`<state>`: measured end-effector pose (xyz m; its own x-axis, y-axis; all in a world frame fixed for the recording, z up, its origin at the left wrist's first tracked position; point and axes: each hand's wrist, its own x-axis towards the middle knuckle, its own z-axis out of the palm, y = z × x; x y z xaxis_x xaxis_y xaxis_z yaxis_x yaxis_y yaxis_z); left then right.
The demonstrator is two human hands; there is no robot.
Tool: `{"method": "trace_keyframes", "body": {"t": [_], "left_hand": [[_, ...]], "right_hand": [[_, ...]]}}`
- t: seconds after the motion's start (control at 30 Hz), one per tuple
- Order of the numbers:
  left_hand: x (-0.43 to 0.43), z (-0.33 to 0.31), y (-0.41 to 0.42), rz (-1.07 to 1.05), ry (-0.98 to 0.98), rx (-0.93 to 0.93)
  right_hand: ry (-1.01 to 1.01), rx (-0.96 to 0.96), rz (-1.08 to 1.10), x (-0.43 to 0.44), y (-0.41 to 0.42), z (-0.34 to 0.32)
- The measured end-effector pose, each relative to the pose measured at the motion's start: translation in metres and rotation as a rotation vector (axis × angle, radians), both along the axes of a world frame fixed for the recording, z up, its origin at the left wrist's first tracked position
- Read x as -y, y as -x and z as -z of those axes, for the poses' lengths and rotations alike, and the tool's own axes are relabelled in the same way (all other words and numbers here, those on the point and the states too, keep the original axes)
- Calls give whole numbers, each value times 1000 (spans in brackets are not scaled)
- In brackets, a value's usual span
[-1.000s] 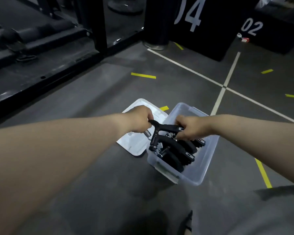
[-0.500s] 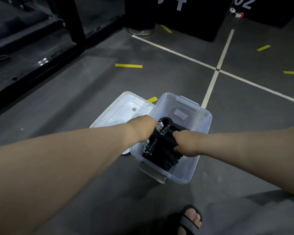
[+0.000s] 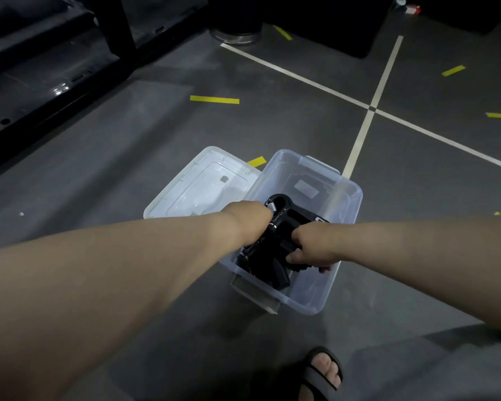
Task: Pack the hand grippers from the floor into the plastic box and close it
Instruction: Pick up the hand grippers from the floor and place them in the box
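The clear lid lies flat at ten o'clock from the box, its near corner just beside the box's left wall. The left hand reaches over that wall, knuckles against the coiled spring of the topmost of the grippers. Its fingers are hidden under the hand, so whether it clasps the spring end cannot be told.

The black grippers sit bunched inside the box, towards its left and near end. Their long axis runs from the spring head at one o'clock down to the handle tips at seven o'clock. The right hand comes in from three o'clock and curls thumb and fingers round a ribbed handle, pressing the bundle low. None of the grippers shows on the floor, so the packing looks all but done and the closing is not yet begun.

That closing turns on the lid, which lies at nine to ten o'clock from the grip. The left hand is plainly the nearer one to fetch it. The lid's long side lies about parallel to the box's, so it would likely need little turning.

The floor is dark grey and matt, marked with yellow tape and pale crossing lines. A black rack stands at ten o'clock in the dim room. A sandalled foot shows at six o'clock.
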<state>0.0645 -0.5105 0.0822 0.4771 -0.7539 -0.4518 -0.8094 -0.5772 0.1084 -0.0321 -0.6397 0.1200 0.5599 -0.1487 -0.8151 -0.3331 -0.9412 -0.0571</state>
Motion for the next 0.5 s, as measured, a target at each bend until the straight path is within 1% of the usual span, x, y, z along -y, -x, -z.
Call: {"method": "trace_keyframes", "body": {"t": [0.23, 0.33, 0.43, 0.5], "left_hand": [[4, 7, -4, -29, -29, 1], [3, 10, -3, -28, -40, 9], [1, 4, -3, -66, -4, -37], [-4, -3, -7, -144, 69, -125]], "right_hand": [[21, -27, -2, -4, 1, 1], [65, -53, -51, -7, 3, -1], [137, -52, -126, -11, 1, -9], [162, -24, -140, -13, -7, -17]]}}
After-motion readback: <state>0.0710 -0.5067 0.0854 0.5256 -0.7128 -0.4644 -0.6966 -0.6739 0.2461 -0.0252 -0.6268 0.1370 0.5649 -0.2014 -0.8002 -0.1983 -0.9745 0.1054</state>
